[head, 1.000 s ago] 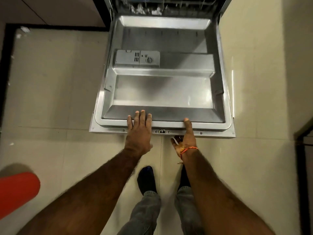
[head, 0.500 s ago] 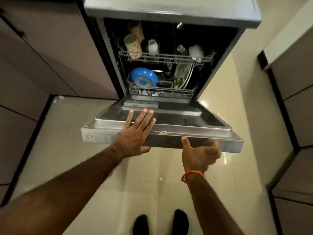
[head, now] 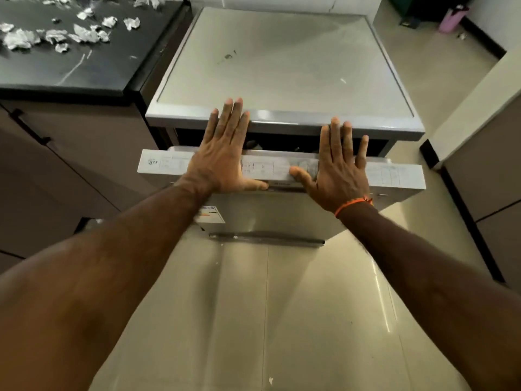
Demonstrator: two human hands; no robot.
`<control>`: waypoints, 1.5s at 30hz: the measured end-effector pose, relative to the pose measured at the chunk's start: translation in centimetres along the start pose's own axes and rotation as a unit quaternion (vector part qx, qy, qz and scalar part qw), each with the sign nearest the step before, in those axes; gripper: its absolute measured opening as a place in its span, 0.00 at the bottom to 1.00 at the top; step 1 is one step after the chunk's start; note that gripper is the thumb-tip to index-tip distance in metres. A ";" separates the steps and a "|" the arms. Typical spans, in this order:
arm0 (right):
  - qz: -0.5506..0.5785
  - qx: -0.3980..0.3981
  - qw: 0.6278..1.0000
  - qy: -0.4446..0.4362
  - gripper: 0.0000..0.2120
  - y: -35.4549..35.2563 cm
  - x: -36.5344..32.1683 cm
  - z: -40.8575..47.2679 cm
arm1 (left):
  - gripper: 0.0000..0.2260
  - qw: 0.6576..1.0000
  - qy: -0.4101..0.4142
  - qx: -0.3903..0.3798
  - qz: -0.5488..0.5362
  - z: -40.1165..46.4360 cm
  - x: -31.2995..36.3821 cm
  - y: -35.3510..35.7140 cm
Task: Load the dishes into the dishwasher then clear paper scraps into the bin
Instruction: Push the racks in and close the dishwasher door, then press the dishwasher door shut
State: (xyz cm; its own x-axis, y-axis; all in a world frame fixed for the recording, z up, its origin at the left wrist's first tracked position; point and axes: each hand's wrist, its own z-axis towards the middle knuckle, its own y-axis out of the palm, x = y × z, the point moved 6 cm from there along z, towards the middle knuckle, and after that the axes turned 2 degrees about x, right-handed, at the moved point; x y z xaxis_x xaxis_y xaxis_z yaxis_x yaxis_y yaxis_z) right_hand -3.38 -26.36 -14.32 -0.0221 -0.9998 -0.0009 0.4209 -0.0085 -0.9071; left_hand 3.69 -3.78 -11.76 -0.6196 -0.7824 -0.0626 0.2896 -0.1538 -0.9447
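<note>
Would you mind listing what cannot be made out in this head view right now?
- Dishwasher interior: only a dark gap shows; the nearly closed door hides the racks.
- Control panel print: blurred, partly under the left hand and right hand.
- Paper scraps: cut off by the top-left edge.
- Dark bin: cut off at the top.

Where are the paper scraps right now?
In the head view the paper scraps lie scattered on the black countertop at upper left, left of the dishwasher that both hands are pushing shut.
</note>
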 end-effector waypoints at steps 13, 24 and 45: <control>0.027 -0.008 0.997 -0.075 0.32 -1.5 1.0 8.2 | 0.33 0.994 -0.070 -0.005 -0.084 6.3 -2.2 -1.3; 0.029 -0.025 0.999 -0.036 0.18 -1.8 0.6 9.6 | 0.26 0.990 -0.105 0.001 -0.095 6.4 -2.0 -1.4; 0.052 -0.317 0.947 -0.008 0.35 -5.4 0.4 15.6 | 0.34 0.945 -0.076 -0.291 -0.130 10.2 -3.2 -5.7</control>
State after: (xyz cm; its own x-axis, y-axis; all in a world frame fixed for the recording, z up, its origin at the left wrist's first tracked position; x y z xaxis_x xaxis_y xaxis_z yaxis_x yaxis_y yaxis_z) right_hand 8.45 -27.02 -2.87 0.0051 -0.9948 -0.1021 -0.2091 0.0988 -0.9729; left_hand 11.45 -6.55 -2.89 -0.4905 -0.8479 0.2012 -0.3354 -0.0295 -0.9416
